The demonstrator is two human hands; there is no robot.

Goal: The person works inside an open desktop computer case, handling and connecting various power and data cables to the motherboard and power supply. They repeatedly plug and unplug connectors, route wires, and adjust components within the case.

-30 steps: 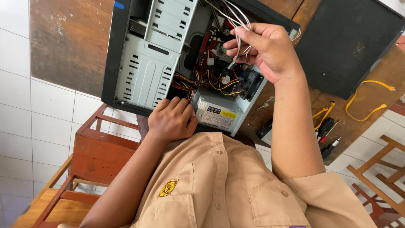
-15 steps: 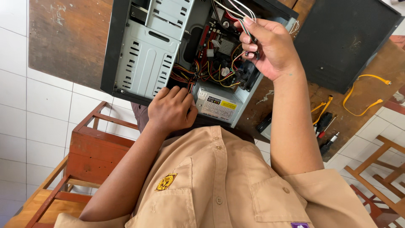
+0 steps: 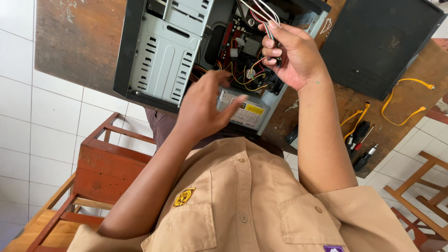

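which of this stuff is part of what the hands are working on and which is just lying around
In hand:
- open computer case
- bundle of thin wires, in the grip of the right hand
- power supply, just past the lifted left hand

Lying about:
- black side panel
- yellow cable
- screwdrivers
- wooden chair

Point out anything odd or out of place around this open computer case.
The case lies open, its black side panel set apart on the desk. The right hand pinches loose thin wires. Screwdrivers and a yellow cable lie scattered. Nothing looks damaged.
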